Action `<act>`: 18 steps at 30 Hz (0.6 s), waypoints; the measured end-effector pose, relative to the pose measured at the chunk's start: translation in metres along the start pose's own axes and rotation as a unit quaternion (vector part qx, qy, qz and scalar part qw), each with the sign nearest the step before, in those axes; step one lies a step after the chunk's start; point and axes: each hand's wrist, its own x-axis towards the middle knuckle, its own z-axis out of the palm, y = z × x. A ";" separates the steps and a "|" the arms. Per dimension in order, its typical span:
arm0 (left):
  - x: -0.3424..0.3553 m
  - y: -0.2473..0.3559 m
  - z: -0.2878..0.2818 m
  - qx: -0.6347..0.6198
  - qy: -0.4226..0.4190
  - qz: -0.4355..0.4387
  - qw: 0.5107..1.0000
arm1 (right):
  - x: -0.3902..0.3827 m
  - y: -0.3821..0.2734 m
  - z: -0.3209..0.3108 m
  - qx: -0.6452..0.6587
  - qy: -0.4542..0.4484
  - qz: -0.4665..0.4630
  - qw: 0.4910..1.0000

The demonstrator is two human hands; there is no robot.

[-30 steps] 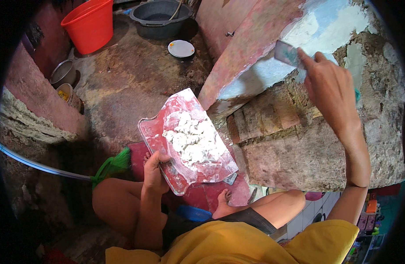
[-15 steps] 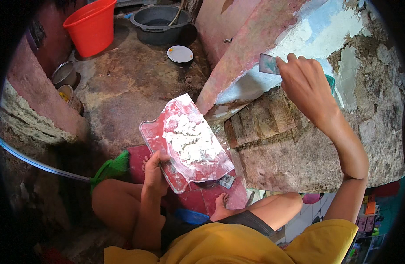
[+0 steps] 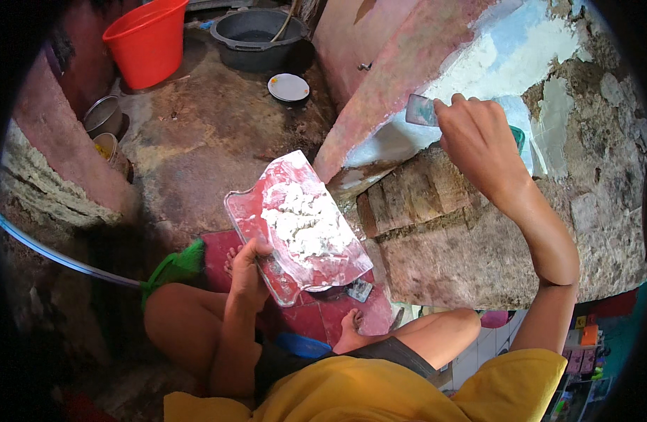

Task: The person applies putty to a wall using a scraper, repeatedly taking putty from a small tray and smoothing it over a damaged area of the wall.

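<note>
My left hand [image 3: 247, 271] grips the near left edge of a flat red board [image 3: 246, 211], its thumb on top. A lumpy heap of white paste [image 3: 302, 218] is spread over the board. At the upper right, my right hand [image 3: 481, 137] is closed round the green handle [image 3: 518, 138] of a putty knife [image 3: 422, 110]. The knife's flat blade is against or very close to the wall; contact cannot be made out. White and pale blue coating [image 3: 506, 67] covers part of the wall there, beside bare rough masonry [image 3: 598, 126].
A red bucket [image 3: 146, 46] and a dark grey basin [image 3: 256, 42] stand at the back, near a white plate [image 3: 289, 87]. Small pots [image 3: 103, 116] sit by the left wall. A green broom [image 3: 175, 267] lies beside my left knee. A rough stone ledge [image 3: 471, 246] runs along the right.
My right hand with the putty knife has moved slightly left and down along the wall. The board and my left hand have stayed nearly where they were.
</note>
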 end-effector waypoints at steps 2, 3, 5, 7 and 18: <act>0.005 -0.004 -0.009 0.002 0.019 0.007 1.000 | 0.001 0.002 0.002 0.000 0.020 -0.008 1.000; 0.005 -0.004 -0.011 0.006 0.019 0.009 1.000 | 0.001 0.003 0.001 0.000 0.029 -0.012 1.000; 0.006 -0.004 -0.013 0.013 0.020 0.012 1.000 | 0.004 0.007 -0.004 -0.007 0.038 -0.002 0.999; 0.008 -0.007 -0.020 -0.004 0.023 0.001 1.000 | 0.008 0.012 -0.022 -0.031 -0.001 0.048 0.998; -0.004 0.006 0.009 -0.099 -0.170 -0.009 0.980 | -0.075 -0.071 0.036 0.625 0.047 0.276 0.729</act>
